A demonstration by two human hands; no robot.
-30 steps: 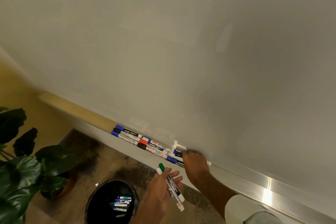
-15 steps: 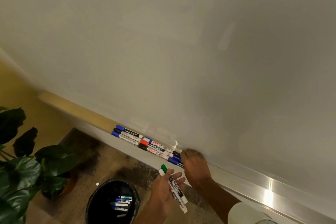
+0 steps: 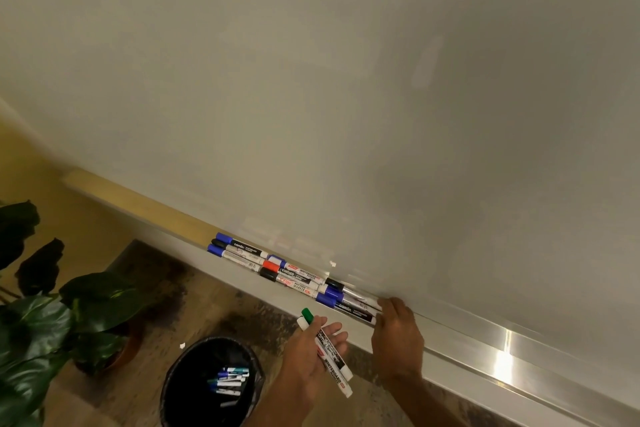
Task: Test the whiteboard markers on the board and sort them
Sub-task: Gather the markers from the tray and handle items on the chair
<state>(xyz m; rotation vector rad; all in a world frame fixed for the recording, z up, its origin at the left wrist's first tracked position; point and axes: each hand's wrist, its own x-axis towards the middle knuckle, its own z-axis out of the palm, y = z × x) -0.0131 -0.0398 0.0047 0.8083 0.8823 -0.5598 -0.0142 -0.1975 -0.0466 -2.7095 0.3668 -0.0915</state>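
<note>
The whiteboard fills most of the view. Several capped markers with blue, black and red caps lie in a row on its aluminium tray. My right hand rests on the tray at the right end of that row, with fingertips touching the ends of the last markers. Below the tray, my left hand holds two markers side by side, one with a green cap and one with a white cap.
A black bin stands on the floor below the tray, with several markers inside. A potted plant with large dark leaves stands at the left. The tray runs on to the right, bare and shiny.
My right hand has slid right along the tray, uncovering the blue- and black-capped markers it lay over. My left hand has kept its two markers and barely moved.
</note>
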